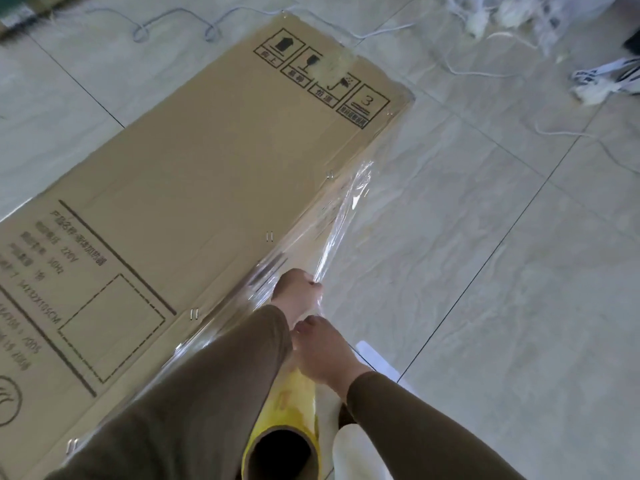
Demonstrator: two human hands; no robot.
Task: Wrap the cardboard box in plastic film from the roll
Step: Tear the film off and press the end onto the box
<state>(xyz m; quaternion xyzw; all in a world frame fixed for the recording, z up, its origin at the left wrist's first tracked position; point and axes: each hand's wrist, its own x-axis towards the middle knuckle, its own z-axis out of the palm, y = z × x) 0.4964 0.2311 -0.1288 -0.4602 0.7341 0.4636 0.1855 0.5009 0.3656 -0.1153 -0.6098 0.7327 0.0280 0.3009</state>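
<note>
Closest to the camera is the roll [289,424], yellow with a brown cardboard core, its open end facing up at the bottom of the shot. It sits between two brown sleeves, just off the box's right edge. The right hand [327,351] is right above it, resting on the roll's far end, fingers curled down around it as far as I can tell. A bit further out, the left hand [299,289] is a closed fist, fingers pinched tight on a bunched-up strand of film [341,216]. That strand stretches away along the right edge of the box toward its far corner, shiny and wrinkled.

The box [207,188] is a long flat cardboard one lying on the tiled floor [502,271], running diagonally from bottom left up to the top middle. It's got printed text and a dashed rectangle on the near end, handling symbols on the far end. White cords [491,39] are scattered on the floor past it, top right.
</note>
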